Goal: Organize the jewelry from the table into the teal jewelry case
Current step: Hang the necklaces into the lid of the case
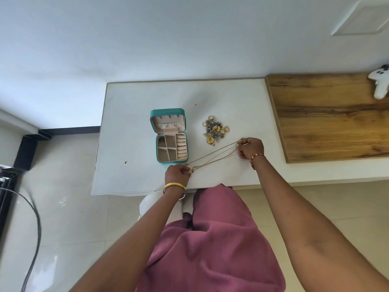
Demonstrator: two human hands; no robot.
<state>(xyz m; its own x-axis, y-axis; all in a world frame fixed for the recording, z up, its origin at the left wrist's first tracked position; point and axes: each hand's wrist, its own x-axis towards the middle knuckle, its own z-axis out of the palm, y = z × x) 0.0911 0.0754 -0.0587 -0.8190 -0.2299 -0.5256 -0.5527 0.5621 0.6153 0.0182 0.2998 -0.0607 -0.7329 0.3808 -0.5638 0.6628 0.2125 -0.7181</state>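
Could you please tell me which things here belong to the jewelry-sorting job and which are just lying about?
Job: open teal jewelry case; pile of gold rings and earrings; thin chain necklaces stretched between left hand and right hand.
Lying about: white game controller on wooden board; black cable.

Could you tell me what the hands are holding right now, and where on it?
A thin chain necklace, stretched between both: left hand pinches the pendant end, right hand the other end.

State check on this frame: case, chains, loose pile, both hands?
teal jewelry case: open, lid upright, compartments mostly bare
necklace chains: stretched between both hands
jewelry pile: loose on the white table, right of the case
left hand: pinching chains' pendant end
right hand: gripping chains' other end
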